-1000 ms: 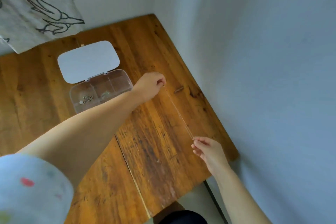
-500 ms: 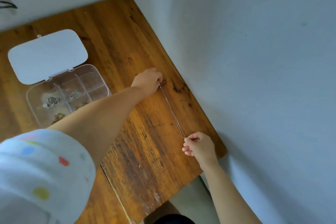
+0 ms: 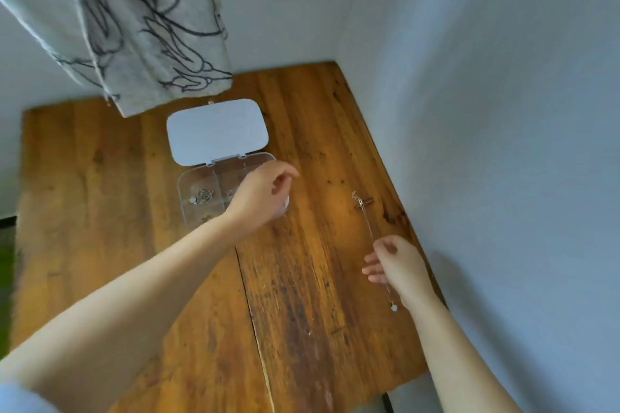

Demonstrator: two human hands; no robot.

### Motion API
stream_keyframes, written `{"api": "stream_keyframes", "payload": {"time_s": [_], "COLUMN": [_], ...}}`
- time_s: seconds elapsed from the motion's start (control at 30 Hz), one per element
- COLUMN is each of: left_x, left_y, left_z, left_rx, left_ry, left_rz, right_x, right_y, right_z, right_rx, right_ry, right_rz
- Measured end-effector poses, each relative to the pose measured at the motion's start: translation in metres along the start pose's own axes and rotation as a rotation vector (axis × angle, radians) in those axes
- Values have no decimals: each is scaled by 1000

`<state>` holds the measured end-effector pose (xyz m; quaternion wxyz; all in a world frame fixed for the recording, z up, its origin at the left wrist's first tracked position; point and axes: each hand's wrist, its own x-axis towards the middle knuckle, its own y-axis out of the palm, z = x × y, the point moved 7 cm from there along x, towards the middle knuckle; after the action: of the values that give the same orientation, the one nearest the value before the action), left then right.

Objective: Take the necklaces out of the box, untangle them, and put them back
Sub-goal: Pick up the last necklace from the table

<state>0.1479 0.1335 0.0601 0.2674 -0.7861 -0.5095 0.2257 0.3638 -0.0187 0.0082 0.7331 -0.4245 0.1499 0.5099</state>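
A thin necklace (image 3: 364, 214) lies stretched out on the wooden table (image 3: 318, 295) near its right edge, clasp end at the far side and a small pale pendant by my right wrist. My right hand (image 3: 397, 261) hovers over the chain's near part with its fingers loosely apart; the chain runs underneath it. My left hand (image 3: 265, 193) is over the right side of the clear compartment box (image 3: 194, 178), fingers curled and apart, holding nothing. The box's white lid (image 3: 218, 131) lies flat open behind it. Small tangled necklaces (image 3: 204, 195) sit in its left compartments.
A pale wall (image 3: 486, 144) runs close along the table's right edge and another stands behind it. A patterned curtain (image 3: 134, 27) hangs over the back left. A seam (image 3: 255, 329) splits the tabletop. The table's front edge is near my right forearm.
My left hand has let go of the necklace's far end and moved left over the box. The chain now lies on the table, and my right hand's fingers have loosened. The camera has tilted up.
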Motion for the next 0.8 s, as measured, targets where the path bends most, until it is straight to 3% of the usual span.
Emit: {"api": "stream_keyframes", "payload": {"time_s": [0.13,0.2,0.4,0.47,0.63,0.8], "left_x": [-72,-109,-139,-138,-139,-138], "left_y": [-80,-93,-31,-19,-13,-17], "left_z": [83,127,178,180,180,177], "left_rx": [-63,1,281,360,450,454], "left_ry": [-269,-410,-556,-546,-532,-529], "left_rz": [-332,-442,-271,-279,-360,-366], "right_x": [15,28,86,106,130,136], "right_y": [57,81,126,143,184,186], "right_z": [85,122,194,201,204,210], "right_rx": [-108,-131,-157,-93,199,259], "right_ry": [-199,-308,-437,-381,-139,-150], "right_rz": [173,184,73,144,501,514]}}
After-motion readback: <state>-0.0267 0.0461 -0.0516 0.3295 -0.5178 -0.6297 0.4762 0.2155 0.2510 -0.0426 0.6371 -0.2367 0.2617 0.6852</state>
